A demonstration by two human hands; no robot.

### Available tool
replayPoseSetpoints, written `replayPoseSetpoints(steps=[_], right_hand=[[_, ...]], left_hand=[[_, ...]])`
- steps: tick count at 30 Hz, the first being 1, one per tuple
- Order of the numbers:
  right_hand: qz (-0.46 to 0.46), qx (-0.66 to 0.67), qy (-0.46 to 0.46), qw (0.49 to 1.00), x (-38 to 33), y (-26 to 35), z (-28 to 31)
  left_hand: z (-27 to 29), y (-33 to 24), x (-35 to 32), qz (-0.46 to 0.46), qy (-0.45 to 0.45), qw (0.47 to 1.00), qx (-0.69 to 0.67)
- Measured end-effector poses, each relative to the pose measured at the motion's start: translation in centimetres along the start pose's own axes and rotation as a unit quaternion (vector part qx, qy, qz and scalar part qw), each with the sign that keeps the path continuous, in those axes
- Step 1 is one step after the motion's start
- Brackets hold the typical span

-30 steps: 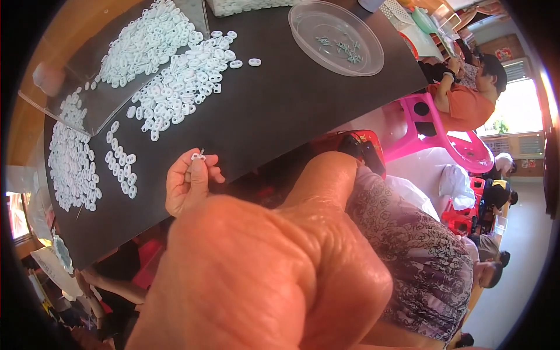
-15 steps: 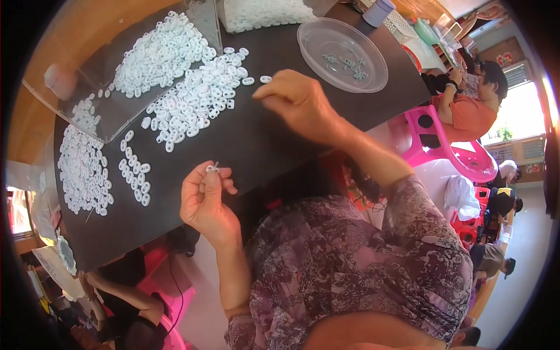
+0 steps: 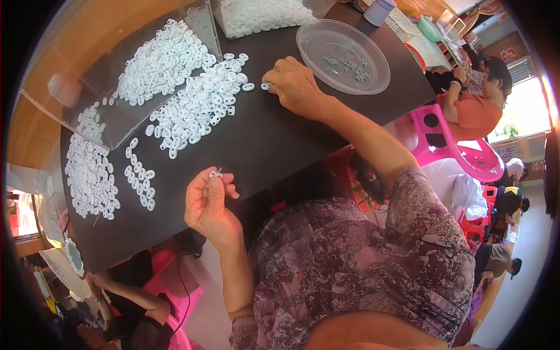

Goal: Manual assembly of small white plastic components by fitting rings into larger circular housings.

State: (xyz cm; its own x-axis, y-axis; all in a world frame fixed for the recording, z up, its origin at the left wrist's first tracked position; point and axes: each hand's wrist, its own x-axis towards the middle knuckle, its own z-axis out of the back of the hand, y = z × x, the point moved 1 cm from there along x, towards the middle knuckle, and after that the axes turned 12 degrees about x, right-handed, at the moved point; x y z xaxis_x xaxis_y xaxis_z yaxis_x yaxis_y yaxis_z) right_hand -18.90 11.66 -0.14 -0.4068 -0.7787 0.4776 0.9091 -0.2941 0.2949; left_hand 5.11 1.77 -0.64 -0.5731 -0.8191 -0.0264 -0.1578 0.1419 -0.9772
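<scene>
My left hand (image 3: 213,204) is raised over the table's near edge. Between its thumb and forefinger it pinches a small white oval plastic piece (image 3: 214,174), with a thin greyish pin standing up from it. Farther off to the right, my right hand (image 3: 296,87) is down at the tabletop, palm down and fingers bent. Its fingertips close on another white oval piece (image 3: 265,86), partly covered by them. A like piece (image 3: 248,87) lies just left of it. Beside that hand is a round clear plastic lid or tray (image 3: 373,87) with small grey-green pins (image 3: 353,67) inside.
White two-holed pieces lie in heaps (image 3: 195,105) on the dark table (image 3: 175,192), with short rows (image 3: 140,178) nearer me. A clear box (image 3: 119,143) spills pieces at the left; another filled bin (image 3: 262,17) stands behind. People sit nearby, one on a pink chair (image 3: 431,125).
My right hand has come down to the white piece by the round tray, its fingers bending onto it. My left hand keeps its pinch. The whole view has shifted slightly.
</scene>
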Motion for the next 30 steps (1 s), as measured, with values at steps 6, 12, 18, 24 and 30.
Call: replayPoseSetpoints(steps=[6,12,18,24,30], right_hand=[[-0.002,0.122,-0.030,0.992,-0.4,0.7,0.3],[-0.066,0.276,-0.001,0.959,-0.8,3.9,1.4],[-0.001,0.213,-0.001,0.977,-1.5,3.4,0.2],[0.078,0.086,0.015,0.993,-1.7,4.1,0.5],[0.078,0.123,0.004,0.989,-2.1,4.7,-0.2]], left_hand=[[0.1,-0.2,0.0,0.002,0.003,1.000,0.003],[0.4,-0.2,0.1,0.020,0.011,1.000,-0.016],[0.4,-0.3,0.0,0.020,0.014,0.999,-0.022],[0.4,-0.2,-0.1,0.014,0.010,0.999,-0.027],[0.4,-0.4,-0.1,0.017,0.009,1.000,-0.022]])
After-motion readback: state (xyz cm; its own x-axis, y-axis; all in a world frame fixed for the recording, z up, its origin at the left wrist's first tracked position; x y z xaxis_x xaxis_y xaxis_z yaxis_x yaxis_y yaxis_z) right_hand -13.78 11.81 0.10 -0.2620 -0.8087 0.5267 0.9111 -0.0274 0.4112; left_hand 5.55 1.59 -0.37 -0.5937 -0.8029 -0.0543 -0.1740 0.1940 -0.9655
